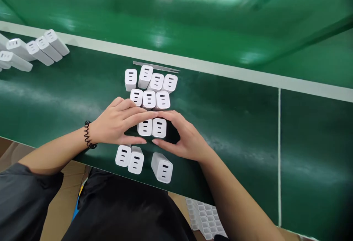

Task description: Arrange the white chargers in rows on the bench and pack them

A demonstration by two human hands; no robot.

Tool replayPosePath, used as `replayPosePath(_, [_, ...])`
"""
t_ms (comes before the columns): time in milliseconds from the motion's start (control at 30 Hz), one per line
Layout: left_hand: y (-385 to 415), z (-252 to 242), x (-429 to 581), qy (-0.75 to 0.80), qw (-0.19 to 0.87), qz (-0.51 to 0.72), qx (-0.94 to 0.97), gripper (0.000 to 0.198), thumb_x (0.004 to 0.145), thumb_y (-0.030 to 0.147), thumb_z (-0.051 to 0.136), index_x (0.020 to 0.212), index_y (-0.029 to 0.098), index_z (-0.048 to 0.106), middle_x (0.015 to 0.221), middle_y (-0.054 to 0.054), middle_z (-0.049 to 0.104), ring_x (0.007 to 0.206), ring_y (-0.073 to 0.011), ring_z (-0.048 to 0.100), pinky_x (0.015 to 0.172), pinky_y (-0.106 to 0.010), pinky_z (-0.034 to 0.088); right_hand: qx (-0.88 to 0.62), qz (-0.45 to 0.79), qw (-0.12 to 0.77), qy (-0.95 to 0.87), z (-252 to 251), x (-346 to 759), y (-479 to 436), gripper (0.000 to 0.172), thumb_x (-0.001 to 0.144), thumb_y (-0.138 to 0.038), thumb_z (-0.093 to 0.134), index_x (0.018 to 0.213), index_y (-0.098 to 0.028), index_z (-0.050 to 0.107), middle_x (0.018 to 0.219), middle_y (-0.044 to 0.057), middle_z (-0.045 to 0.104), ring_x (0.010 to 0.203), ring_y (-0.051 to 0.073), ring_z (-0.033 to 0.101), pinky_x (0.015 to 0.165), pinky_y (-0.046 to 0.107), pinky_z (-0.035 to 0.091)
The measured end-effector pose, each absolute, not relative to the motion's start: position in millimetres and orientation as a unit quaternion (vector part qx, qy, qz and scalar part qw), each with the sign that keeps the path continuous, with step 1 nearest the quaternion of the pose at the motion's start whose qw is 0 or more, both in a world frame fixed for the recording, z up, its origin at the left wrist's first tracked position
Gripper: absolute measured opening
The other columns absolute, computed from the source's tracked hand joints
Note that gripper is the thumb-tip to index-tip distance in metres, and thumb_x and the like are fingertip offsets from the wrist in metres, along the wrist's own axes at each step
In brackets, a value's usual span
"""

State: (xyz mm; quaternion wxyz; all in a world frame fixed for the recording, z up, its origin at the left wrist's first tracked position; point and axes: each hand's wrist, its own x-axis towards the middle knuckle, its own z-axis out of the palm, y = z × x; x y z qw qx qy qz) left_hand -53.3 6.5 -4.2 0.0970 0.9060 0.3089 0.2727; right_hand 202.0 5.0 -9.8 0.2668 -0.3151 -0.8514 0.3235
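Note:
Several white charger blocks stand on the green bench [234,130], port faces up. My left hand [118,125] and my right hand [182,138] curl round a pair of chargers [152,128] from both sides, fingertips meeting above and below them. A black coil band sits on my left wrist [88,135]. Behind the hands stands a cluster of several chargers [150,86]. In front, two chargers [129,157] stand together and one charger [162,166] stands tilted to their right.
A thin grey strip [156,66] lies behind the cluster. Another row of chargers [30,50] lies at the far left. A green conveyor [193,17] runs behind a pale rail [220,72]. A white compartment tray [205,219] sits below the bench edge.

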Motion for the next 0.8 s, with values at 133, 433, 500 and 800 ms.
replayPosePath(133, [6.0, -4.0, -52.4, 0.315, 0.104, 0.258, 0.907, 0.055, 0.092, 0.05, 0.062, 0.138, 0.023, 0.048, 0.107, -0.003, 0.073, 0.087, -0.0199, 0.057, 0.078, -0.034, 0.037, -0.32, 0.32, 0.26, -0.853, -6.0, 200.4, 4.6, 0.051, 0.087, -0.026, 0.068, 0.133, -0.026, 0.046, 0.119, 0.008, 0.068, 0.106, 0.025, 0.066, 0.085, 0.041, 0.055])
replayPosePath(433, [7.6, -2.5, -52.5, 0.297, 0.113, 0.253, 0.914, 0.052, 0.092, 0.045, 0.065, 0.134, 0.018, 0.05, 0.107, -0.005, 0.073, 0.088, -0.0192, 0.056, 0.077, -0.034, 0.037, -0.321, 0.297, 0.261, -0.86, -5.3, 199.6, 3.4, 0.048, 0.088, -0.027, 0.068, 0.13, -0.025, 0.046, 0.116, 0.009, 0.07, 0.101, 0.026, 0.067, 0.082, 0.041, 0.055])
replayPosePath(500, [7.3, -2.9, -52.6, 0.296, 0.113, 0.256, 0.913, 0.052, 0.092, 0.045, 0.065, 0.134, 0.019, 0.05, 0.107, -0.005, 0.073, 0.088, -0.0192, 0.057, 0.077, -0.034, 0.038, -0.32, 0.295, 0.263, -0.861, -5.1, 199.5, 3.4, 0.048, 0.088, -0.027, 0.068, 0.13, -0.025, 0.046, 0.115, 0.009, 0.07, 0.101, 0.026, 0.067, 0.081, 0.041, 0.056])
replayPosePath(800, [7.7, -2.4, -51.1, 0.295, 0.108, 0.259, 0.914, 0.048, 0.095, 0.046, 0.061, 0.134, 0.021, 0.049, 0.107, -0.004, 0.074, 0.087, -0.0186, 0.059, 0.077, -0.033, 0.04, -0.315, 0.291, 0.287, -0.857, -4.9, 198.4, 4.2, 0.05, 0.085, -0.024, 0.071, 0.13, -0.026, 0.049, 0.114, 0.009, 0.068, 0.1, 0.024, 0.067, 0.081, 0.04, 0.058])
